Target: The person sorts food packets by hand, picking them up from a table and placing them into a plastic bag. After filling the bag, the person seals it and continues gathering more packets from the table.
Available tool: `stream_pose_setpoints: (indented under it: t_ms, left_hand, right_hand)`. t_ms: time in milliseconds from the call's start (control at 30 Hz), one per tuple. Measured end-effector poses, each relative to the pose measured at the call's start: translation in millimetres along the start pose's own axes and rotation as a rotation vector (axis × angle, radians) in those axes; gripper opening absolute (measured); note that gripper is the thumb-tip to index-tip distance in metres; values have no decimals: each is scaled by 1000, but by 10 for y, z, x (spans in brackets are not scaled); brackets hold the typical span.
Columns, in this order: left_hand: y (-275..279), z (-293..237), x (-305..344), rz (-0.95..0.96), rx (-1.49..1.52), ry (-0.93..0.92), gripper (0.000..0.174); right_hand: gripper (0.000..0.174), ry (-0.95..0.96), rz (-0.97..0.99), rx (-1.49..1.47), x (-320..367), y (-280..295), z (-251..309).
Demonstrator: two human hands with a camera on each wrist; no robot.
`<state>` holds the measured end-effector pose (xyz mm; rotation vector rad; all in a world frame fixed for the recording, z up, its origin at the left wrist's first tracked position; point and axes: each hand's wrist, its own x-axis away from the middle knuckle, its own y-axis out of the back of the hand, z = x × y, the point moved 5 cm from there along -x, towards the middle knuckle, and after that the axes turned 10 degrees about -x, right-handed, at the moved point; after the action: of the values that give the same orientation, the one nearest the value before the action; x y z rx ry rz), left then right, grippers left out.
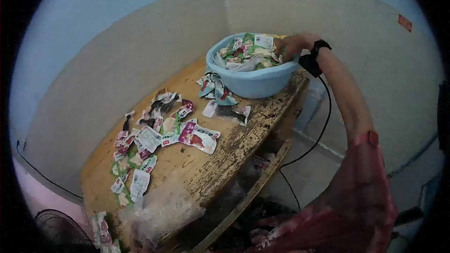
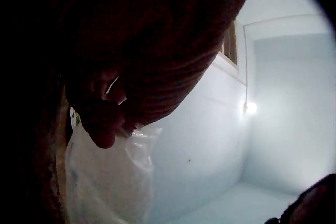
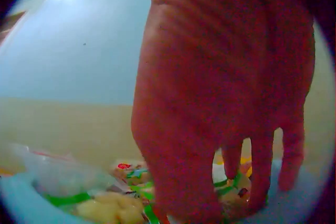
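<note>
My right hand (image 1: 290, 47) reaches over the rim of a light blue basin (image 1: 255, 84) heaped with small food packets (image 1: 241, 51). In the right wrist view the hand (image 3: 220, 87) points down with its fingers apart, their tips among green-and-white packets (image 3: 110, 208); no packet is visibly gripped. At the bottom of the head view lies a crinkled clear plastic bag (image 1: 164, 208), with my left hand mostly hidden beside it. The left wrist view shows the dark left hand (image 2: 131, 71) pinching the clear bag (image 2: 110, 176) between thumb and fingers.
Packets (image 1: 199, 137) lie spread over the worn wooden table (image 1: 187, 166), with crumpled wrappers (image 1: 215, 89) against the basin. A black cable (image 1: 329, 112) hangs from the right wrist past the table edge. A fan (image 1: 61, 227) stands at lower left.
</note>
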<state>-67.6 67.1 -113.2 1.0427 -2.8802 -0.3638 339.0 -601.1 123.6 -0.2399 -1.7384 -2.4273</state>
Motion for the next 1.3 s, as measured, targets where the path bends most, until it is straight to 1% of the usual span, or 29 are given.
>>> stream_pose_setpoints:
  t_ms: [67,167,267,333,367,467,500,600,700,800,833,900,967,1000,1033,1100,1167,1200,1233,1300]
  left_hand:
    - [8,42,-34,-33,-54,21,49]
    - [11,61,36,-65,191,248,47]
    - [-212,-420,183,0,-34,28,45]
    - [-375,-826,323,-13,-200,4,44]
    - [-403,-947,361,-19,-289,-7,44]
    - [-421,-845,231,66,-226,-135,48]
    - [-393,-772,209,78,-198,-150,49]
    - [-351,-536,150,118,-73,-122,55]
    - [-226,-287,84,168,75,-78,61]
    - [-123,-65,-28,271,253,-64,67]
    - [-91,-1,-56,302,280,-76,69]
    - [-124,-51,-135,310,186,-150,72]
    - [-151,-152,-148,296,88,-213,74]
    - [-232,-321,-50,190,78,-253,71]
    - [-293,-505,36,79,56,-284,69]
    - [-233,-317,-55,113,71,-101,67]
    - [-308,-435,-1,57,59,-103,65]
    - [-305,-482,6,92,63,-159,64]
    - [-291,-520,19,129,66,-218,64]
    - [-312,-510,18,125,126,-163,65]
  right_hand:
    - [61,69,-124,79,-434,-84,-311]
    - [62,129,-280,64,-571,-178,-512]
    - [63,79,-318,-164,-516,-221,-465]
    - [61,79,-330,-189,-449,-193,-359]
    - [58,112,-342,-114,-422,-200,-300]
    - [48,206,-377,131,-326,-190,-131]
    - [45,239,-387,217,-309,-189,-80]
    - [40,342,-555,198,-369,-134,-183]
    - [40,390,-820,226,-204,8,-151]
    - [36,554,-978,121,-97,131,34]
    - [34,608,-932,103,-73,147,147]
    - [30,717,-834,67,198,197,597]
    - [25,869,-844,23,328,145,1010]
    - [22,956,-838,-7,374,78,1263]
    - [20,964,-704,-188,396,-4,1514]
    - [15,931,-390,-540,447,-335,1989]
    - [15,914,-168,-611,439,-799,2435]
    - [16,904,-64,-634,456,-1003,2650]
    - [17,837,40,-660,452,-1239,2842]
    - [20,696,230,-694,408,-1729,3144]
